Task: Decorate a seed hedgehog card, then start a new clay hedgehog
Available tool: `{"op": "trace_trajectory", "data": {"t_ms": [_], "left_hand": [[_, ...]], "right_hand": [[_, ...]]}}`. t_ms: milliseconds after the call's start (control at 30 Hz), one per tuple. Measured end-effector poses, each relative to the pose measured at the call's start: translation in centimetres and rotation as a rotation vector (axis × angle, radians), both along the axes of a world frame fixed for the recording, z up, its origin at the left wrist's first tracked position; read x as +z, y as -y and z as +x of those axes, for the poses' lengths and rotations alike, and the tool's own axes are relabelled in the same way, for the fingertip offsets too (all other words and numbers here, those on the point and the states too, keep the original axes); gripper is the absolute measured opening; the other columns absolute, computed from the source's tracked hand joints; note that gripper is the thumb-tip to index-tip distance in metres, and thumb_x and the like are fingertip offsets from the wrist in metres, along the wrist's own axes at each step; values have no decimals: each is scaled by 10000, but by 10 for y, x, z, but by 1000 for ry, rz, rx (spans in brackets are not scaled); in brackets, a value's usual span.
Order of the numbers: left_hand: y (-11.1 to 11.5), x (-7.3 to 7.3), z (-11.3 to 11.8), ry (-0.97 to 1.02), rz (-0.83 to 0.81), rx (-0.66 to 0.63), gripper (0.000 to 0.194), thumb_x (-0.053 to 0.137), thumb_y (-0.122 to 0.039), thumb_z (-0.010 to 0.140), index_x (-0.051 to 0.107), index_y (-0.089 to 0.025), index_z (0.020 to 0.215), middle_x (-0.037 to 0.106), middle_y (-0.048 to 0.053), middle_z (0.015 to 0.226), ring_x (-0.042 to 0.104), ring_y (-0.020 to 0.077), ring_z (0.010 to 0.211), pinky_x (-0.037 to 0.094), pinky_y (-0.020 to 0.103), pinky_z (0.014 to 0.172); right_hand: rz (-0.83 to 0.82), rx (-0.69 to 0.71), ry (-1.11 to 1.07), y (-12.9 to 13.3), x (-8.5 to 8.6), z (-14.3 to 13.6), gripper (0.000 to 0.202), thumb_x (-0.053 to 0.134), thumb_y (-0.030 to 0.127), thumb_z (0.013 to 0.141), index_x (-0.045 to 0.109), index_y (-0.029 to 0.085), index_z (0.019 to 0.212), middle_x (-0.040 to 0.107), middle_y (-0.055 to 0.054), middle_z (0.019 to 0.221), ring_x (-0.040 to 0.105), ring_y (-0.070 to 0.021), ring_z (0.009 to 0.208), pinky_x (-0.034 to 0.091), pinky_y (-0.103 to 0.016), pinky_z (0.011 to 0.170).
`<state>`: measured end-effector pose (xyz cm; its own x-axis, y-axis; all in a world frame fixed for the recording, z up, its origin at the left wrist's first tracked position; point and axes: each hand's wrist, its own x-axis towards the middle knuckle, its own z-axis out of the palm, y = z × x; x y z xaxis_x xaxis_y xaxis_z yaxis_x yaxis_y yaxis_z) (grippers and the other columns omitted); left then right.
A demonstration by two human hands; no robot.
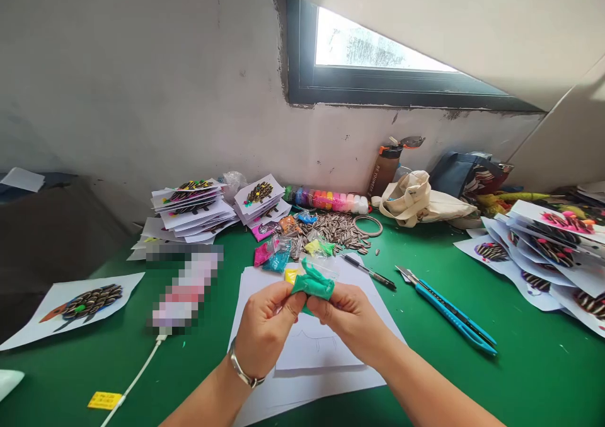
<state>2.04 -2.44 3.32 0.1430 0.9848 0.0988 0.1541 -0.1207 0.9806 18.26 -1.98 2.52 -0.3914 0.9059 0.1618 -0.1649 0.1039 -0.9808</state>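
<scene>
A small plastic bag of green clay is pinched between my two hands, above white paper. My left hand, with a silver bracelet at the wrist, grips its left side with thumb and fingers. On the right side, my right hand holds it the same way. Below them lies a white sheet with a faint pencil outline of an animal, on top of larger paper. A yellow packet shows just behind my left fingers. The black pen rests at the paper's upper right edge.
Sunflower seeds and coloured clay packets lie behind the paper. A blue cutter is at right. Stacks of seed pictures stand on both sides. A blurred object with a white cable lies at left. A bottle stands near the wall.
</scene>
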Motion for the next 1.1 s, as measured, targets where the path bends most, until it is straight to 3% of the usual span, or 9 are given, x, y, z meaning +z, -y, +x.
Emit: {"op": "trace_trajectory", "data": {"t_ms": [100, 267, 400, 667, 867, 1000, 1100], "left_hand": [[-2, -3, -2, 26, 0, 5, 217, 656, -382, 773, 719, -202, 669, 597, 15, 613, 524, 161, 607, 427, 240, 570], [-6, -11, -5, 7, -61, -160, 232, 678, -410, 770, 747, -189, 788, 634, 23, 674, 524, 156, 630, 424, 238, 574], [-5, -15, -7, -70, -86, -167, 285, 624, -425, 808, 735, -173, 733, 619, 26, 625, 540, 163, 615, 441, 246, 568], [-2, -11, -5, -245, 131, -132, 294, 551, -350, 867, 677, -173, 667, 588, 18, 620, 511, 146, 599, 406, 235, 571], [0, -7, -4, -256, 196, -151, 293, 539, -338, 871, 635, -164, 656, 505, -17, 579, 427, 114, 559, 360, 219, 528], [2, -6, -5, -258, 221, -169, 382, 506, -376, 893, 594, -158, 592, 455, -27, 518, 404, 103, 510, 328, 222, 488], [2, -7, -5, -261, 254, -139, 368, 480, -368, 911, 602, -158, 634, 475, -17, 552, 423, 111, 535, 348, 226, 506]], "right_hand": [[-36, 43, -5, -3, 4, 8, 180, 635, 368, 838, 716, 216, 891, 606, 13, 746, 523, -124, 717, 439, -254, 686], [-26, -24, 75, -5, 5, 15, 160, 628, 317, 842, 721, 190, 813, 593, 18, 684, 501, -108, 660, 431, -237, 645], [28, 6, 125, -3, 1, 11, 170, 595, 277, 856, 709, 170, 790, 611, -2, 702, 540, -134, 691, 443, -260, 652], [-44, 39, 72, -4, -3, 9, 192, 586, 305, 858, 686, 161, 778, 591, 1, 705, 515, -127, 687, 426, -256, 662], [28, -27, 238, -2, 0, 14, 150, 608, 269, 839, 673, 154, 768, 551, 9, 699, 443, -117, 676, 386, -241, 632], [36, 50, 129, -1, 0, 10, 305, 554, 355, 880, 657, 163, 666, 525, 21, 605, 432, -102, 593, 378, -228, 574], [21, 41, 92, -2, 2, 8, 303, 537, 378, 893, 656, 168, 709, 545, 15, 648, 450, -108, 624, 393, -233, 605]]}}
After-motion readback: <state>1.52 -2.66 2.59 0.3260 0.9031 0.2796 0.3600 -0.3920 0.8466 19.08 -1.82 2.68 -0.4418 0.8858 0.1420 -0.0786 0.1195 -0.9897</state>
